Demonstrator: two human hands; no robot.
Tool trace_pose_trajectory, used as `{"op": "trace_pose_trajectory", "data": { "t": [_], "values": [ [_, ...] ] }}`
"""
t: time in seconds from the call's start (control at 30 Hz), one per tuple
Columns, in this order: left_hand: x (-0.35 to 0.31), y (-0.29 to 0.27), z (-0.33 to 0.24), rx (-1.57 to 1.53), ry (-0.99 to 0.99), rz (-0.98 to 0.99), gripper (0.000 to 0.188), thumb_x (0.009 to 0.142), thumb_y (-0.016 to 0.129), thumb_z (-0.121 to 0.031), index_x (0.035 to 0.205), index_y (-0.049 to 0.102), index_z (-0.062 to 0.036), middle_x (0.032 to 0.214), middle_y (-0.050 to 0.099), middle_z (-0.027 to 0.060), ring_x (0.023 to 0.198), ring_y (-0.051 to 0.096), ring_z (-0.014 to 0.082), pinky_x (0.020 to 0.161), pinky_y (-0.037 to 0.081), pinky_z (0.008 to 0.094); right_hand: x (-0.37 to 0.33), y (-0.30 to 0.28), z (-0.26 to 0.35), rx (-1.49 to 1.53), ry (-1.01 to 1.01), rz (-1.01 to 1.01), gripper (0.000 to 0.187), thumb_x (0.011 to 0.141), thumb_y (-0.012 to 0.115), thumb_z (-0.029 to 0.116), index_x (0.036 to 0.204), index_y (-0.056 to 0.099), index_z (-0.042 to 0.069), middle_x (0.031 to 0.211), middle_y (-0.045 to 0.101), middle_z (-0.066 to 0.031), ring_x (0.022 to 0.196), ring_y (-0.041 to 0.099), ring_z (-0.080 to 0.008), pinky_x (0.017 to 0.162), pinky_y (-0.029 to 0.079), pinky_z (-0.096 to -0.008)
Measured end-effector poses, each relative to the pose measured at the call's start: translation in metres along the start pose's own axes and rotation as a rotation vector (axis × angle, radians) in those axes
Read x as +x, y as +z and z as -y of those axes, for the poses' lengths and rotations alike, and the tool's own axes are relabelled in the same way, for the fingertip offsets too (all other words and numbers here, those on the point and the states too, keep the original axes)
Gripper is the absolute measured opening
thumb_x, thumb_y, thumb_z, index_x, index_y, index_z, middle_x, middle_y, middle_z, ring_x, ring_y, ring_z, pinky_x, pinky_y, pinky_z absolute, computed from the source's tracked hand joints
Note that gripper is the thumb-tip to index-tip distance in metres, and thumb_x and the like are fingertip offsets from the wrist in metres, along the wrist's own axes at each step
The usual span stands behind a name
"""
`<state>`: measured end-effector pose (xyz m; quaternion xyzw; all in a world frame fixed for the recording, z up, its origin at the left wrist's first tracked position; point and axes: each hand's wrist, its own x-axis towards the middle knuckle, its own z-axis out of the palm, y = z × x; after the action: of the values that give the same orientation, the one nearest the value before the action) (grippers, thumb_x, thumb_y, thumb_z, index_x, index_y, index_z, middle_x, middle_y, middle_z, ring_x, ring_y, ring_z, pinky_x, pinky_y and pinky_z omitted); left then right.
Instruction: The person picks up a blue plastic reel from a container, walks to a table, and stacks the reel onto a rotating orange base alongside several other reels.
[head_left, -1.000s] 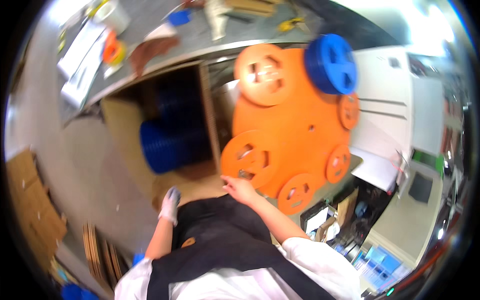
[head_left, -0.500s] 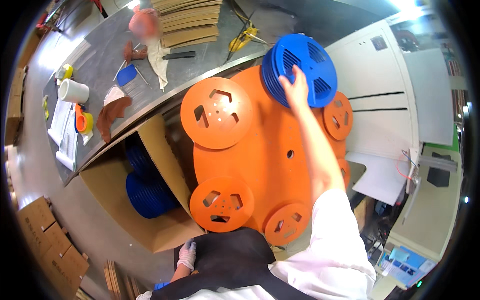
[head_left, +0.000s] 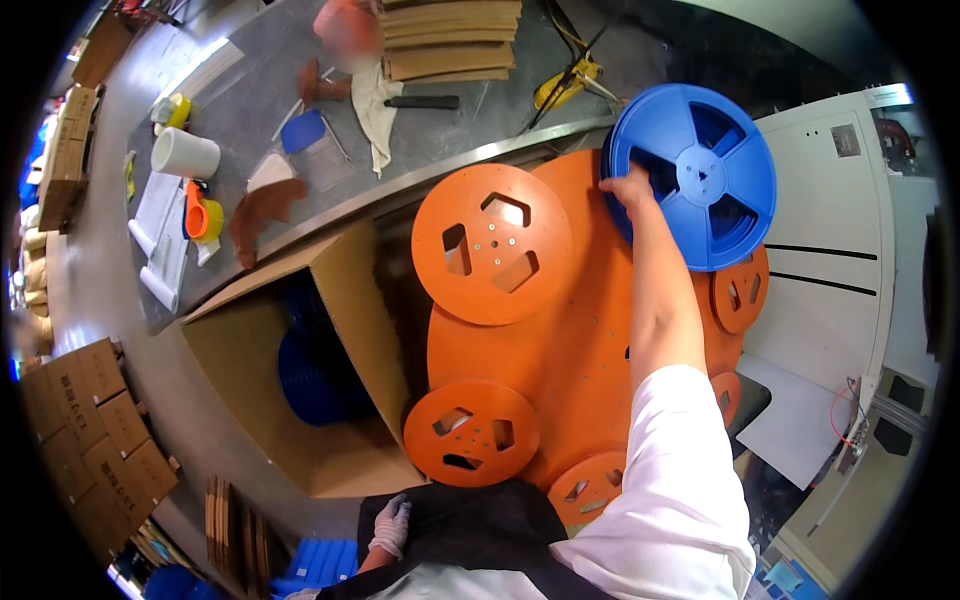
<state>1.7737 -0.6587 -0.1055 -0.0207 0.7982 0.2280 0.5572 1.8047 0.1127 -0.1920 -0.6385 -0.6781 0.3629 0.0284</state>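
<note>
My bare right hand (head_left: 634, 188) grips a blue plastic reel (head_left: 735, 165) at its left side. The fingers reach into one of the reel's openings, so their tips are hidden, and the thumb lies near the rim. Beneath the reel is a large orange base plate (head_left: 590, 310) carrying several slotted orange discs, one (head_left: 490, 290) at the far left and another (head_left: 470, 455) at the near left. Against the black apron (head_left: 470, 530), my gloved left hand (head_left: 390, 527) rests with its fingers curled together. Whatever they hold, if anything, is hidden.
Left of the plate stands an open cardboard box (head_left: 345, 300) with blue reels (head_left: 315, 380) inside. A metal table (head_left: 330, 190) behind carries flat cardboard (head_left: 450, 40), tape rolls (head_left: 206, 220) and a cloth (head_left: 375, 110). On the right is a white machine cabinet (head_left: 825, 200).
The scene has shifted right in the view. My right hand has gone from lying spread on the reel's edge to gripping through its opening. The reel looks turned and larger. My left hand stays at the apron.
</note>
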Motion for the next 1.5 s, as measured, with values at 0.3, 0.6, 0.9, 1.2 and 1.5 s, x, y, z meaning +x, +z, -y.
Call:
{"op": "trace_pose_trajectory", "data": {
  "t": [0.3,0.6,0.9,1.2,1.5],
  "values": [
    [0.011,-0.040,0.025,-0.307,-0.052,0.019,0.046,0.092,0.056,-0.027,0.127,0.053,0.0021,0.115,0.063,0.0146,0.108,0.058,0.0207,0.094,0.043,0.0295,-0.151,-0.029,0.000,-0.350,-0.018,0.162,0.060,0.064,0.071,0.029,0.121,0.060,0.011,0.112,0.064,-0.0196,0.107,0.060,-0.0342,0.091,0.047,-0.0397],
    [0.015,-0.103,-0.019,-0.421,0.200,0.068,0.046,0.093,0.056,-0.028,0.130,0.051,-0.0011,0.111,0.060,0.0069,0.098,0.055,0.0142,0.086,0.045,0.0274,-0.437,-0.140,0.048,1.375,-0.045,0.276,0.023,0.072,0.058,0.022,0.085,0.055,0.002,0.063,0.049,-0.0023,0.053,0.049,-0.0172,0.052,0.042,-0.0289],
    [-0.055,-0.253,-0.142,-0.251,0.986,-0.357,0.042,0.095,0.053,-0.023,0.132,0.050,-0.0024,0.132,0.054,0.0177,0.123,0.051,0.0287,0.104,0.037,0.0334,-0.695,-0.013,0.091,1.982,-0.381,0.575,0.029,0.081,0.063,0.029,0.087,0.045,0.007,0.059,0.037,0.0045,0.049,0.036,-0.0078,0.047,0.031,-0.0249],
    [-0.223,-0.188,-0.162,0.422,1.713,-0.124,0.063,0.077,0.061,-0.034,0.128,0.048,0.0003,0.137,0.044,0.0235,0.130,0.039,0.0393,0.112,0.025,0.0480,-0.773,0.018,0.123,1.696,-0.220,0.860,0.034,0.070,0.065,0.033,0.086,0.046,0.011,0.053,0.036,0.0023,0.046,0.035,-0.0121,0.046,0.031,-0.0282],
    [-0.037,-0.219,-0.096,0.535,1.005,-0.479,0.051,0.094,0.042,-0.039,0.131,0.049,-0.0058,0.140,0.044,0.0168,0.132,0.037,0.0347,0.109,0.028,0.0459,-0.801,-0.011,0.101,1.628,-0.372,0.740,0.034,0.077,0.067,0.037,0.082,0.043,0.014,0.053,0.035,0.0058,0.044,0.033,-0.0087,0.046,0.031,-0.0258]
  ]
}}
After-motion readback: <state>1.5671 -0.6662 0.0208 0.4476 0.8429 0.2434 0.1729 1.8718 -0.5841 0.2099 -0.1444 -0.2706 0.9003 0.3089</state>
